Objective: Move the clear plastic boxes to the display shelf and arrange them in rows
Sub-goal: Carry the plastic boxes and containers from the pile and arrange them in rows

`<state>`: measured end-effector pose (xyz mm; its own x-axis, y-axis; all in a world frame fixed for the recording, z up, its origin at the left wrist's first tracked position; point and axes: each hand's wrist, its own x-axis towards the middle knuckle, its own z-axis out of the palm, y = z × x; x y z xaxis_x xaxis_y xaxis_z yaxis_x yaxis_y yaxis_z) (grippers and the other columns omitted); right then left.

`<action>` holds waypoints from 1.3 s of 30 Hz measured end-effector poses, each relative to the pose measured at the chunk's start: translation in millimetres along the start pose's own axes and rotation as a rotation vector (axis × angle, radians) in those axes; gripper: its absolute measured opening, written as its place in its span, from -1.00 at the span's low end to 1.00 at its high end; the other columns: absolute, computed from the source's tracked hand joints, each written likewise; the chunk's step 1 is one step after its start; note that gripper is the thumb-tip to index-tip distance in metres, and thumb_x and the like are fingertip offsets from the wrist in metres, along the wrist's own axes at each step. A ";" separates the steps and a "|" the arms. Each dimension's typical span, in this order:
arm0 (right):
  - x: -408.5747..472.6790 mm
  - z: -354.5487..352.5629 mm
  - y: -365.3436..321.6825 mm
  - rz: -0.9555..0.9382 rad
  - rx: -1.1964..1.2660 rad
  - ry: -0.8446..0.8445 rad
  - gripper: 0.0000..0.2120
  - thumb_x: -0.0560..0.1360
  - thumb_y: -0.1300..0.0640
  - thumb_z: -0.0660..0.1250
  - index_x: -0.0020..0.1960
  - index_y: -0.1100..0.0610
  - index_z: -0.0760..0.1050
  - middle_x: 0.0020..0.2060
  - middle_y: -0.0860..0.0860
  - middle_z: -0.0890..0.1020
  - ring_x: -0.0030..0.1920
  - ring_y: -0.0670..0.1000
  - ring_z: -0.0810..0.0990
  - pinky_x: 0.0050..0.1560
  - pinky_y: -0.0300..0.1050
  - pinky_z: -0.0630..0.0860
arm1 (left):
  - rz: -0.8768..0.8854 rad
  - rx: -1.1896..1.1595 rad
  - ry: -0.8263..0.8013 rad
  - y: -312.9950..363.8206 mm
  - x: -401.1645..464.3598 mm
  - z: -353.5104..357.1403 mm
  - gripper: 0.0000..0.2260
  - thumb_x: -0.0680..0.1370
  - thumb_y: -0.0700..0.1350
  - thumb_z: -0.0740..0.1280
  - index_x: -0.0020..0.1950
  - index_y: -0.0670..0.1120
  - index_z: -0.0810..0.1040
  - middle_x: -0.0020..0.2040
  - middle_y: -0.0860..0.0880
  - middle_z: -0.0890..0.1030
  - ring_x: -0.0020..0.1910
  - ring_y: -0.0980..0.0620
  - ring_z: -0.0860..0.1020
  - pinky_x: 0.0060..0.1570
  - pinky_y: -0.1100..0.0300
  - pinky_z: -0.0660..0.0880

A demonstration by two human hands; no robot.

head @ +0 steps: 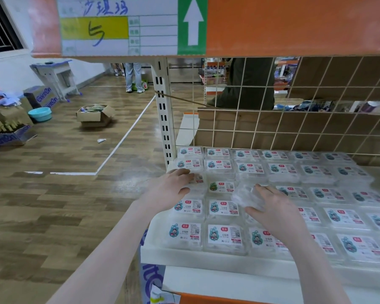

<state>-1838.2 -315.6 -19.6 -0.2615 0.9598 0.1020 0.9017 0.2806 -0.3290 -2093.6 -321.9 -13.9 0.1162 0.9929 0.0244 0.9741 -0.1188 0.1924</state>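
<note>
Display shelf [206, 255] — cream-painted metal deck with a raised front lip, slotted upright at its left rear corner, wire-grid back panel [294, 119] with brown cardboard behind it. Taken as landmark for all positions below.

Progress, judged from the layout: the deck is nearly full. Clear plastic boxes [224, 236] lie flat in straight rows from front lip to grid back, about five deep, touching edge to edge, labels up. Remaining work looks small — one box to seat in the third row from the front, plus squaring of the left column. Whether more stock waits off the shelf cannot be told.

Boxes: shallow, square, rounded corners, glossy transparent shells with pale contents; each has a white paper label with a blue cartoon figure, red stamp and barcode. One odd label [221, 186], green figure, sits in the third row, second column from the left edge.

Right hand [272, 207], over the shelf's mid-left area: fingers and thumb curled round a box in hand [247, 197], tilted and lifted off the row, label not visible, just right of the green-label box.

Left hand [173, 187], at the shelf's left edge: fingers straight and together, palm down, resting on a box in the left column [198, 178] in the third row, thumb spread toward the front.
</note>
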 end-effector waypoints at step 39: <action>24.3 -10.3 -31.5 -0.086 -0.194 -0.191 -0.40 0.49 -0.09 0.28 0.45 0.03 0.18 0.31 0.04 0.40 0.28 0.05 0.39 0.13 -0.10 0.39 | -0.271 -0.099 0.353 43.0 -70.7 61.7 -0.50 0.55 0.06 0.29 0.35 -0.25 0.43 0.33 -0.18 0.48 0.31 -0.11 0.45 0.27 0.11 0.39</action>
<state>-1869.4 -301.3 2.9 -0.3830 0.9216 -0.0628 0.9177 0.3719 -0.1394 -2048.0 -397.1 -67.8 -0.2304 0.9291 0.2893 0.9349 0.1289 0.3306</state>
